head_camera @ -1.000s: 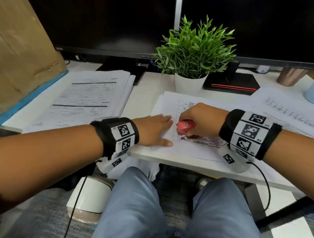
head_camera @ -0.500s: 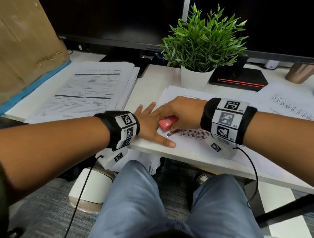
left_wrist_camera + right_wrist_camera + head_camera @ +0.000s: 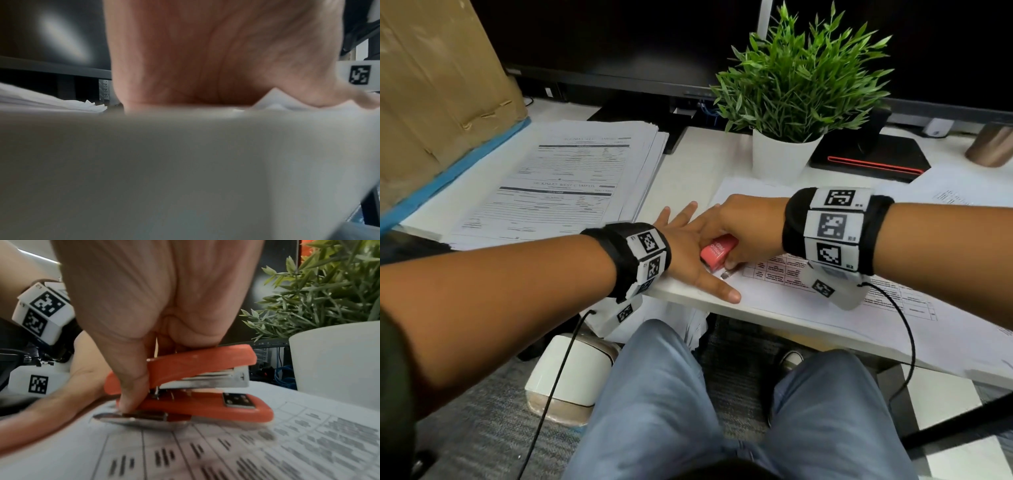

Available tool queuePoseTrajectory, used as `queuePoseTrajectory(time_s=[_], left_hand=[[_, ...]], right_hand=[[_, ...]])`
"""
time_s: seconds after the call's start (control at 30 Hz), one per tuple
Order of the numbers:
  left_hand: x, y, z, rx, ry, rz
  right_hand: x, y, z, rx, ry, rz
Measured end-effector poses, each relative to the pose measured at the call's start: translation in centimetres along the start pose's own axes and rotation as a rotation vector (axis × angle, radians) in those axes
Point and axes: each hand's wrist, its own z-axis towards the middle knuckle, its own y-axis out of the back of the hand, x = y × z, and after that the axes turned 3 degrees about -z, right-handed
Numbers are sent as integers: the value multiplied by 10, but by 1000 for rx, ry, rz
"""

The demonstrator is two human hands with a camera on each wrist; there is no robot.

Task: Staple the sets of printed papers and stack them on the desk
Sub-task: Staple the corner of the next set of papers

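My right hand (image 3: pixel 739 226) grips a small red stapler (image 3: pixel 717 251) (image 3: pixel 195 382), thumb on its side and fingers over its top. The stapler rests on a set of printed papers (image 3: pixel 774 294) (image 3: pixel 246 451) with tables, near the desk's front edge. My left hand (image 3: pixel 688 246) lies flat with spread fingers on the left corner of that set, partly under the right hand. In the left wrist view only the palm (image 3: pixel 205 56) and the blurred desk edge (image 3: pixel 164 162) show. A thick stack of printed forms (image 3: pixel 565 185) lies at the left of the desk.
A potted green plant (image 3: pixel 798 89) in a white pot stands just behind the papers. Two dark monitors (image 3: pixel 619 41) fill the back. A cardboard box (image 3: pixel 431 85) stands at far left, a metal cup (image 3: pixel 993 144) at far right. More printed sheets (image 3: pixel 969 195) lie at the right.
The right hand has carried the stapler leftward across the paper to its left corner, over the left hand, whose fingers have spread. The view has shifted a little to the left.
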Motion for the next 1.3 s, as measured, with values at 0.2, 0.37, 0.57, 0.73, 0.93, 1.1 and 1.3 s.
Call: queuePoseTrajectory(time_s=[0.2,0.37,0.57,0.73,0.93,1.1,1.3], left_hand=[[1,-1,-1,-4,4,-5],[-1,-1,-1,-5,-8,9],[-2,0,-3,25,9,19],[-1,2,-1,31,1,35],[0,3,1,37,-10,63],[-2,3,0,38,-7,62],[-3,5,1,49,22,48]], right_hand=[[6,3,4,20,11,-60],[6,-3,0,0,0,36],[8,-3,9,72,5,-55],[8,-8,-6,63,47,-169],[12,-16,-15,45,190,-368],[16,-18,-13,12,132,-269],[19,-11,-2,104,-261,181]])
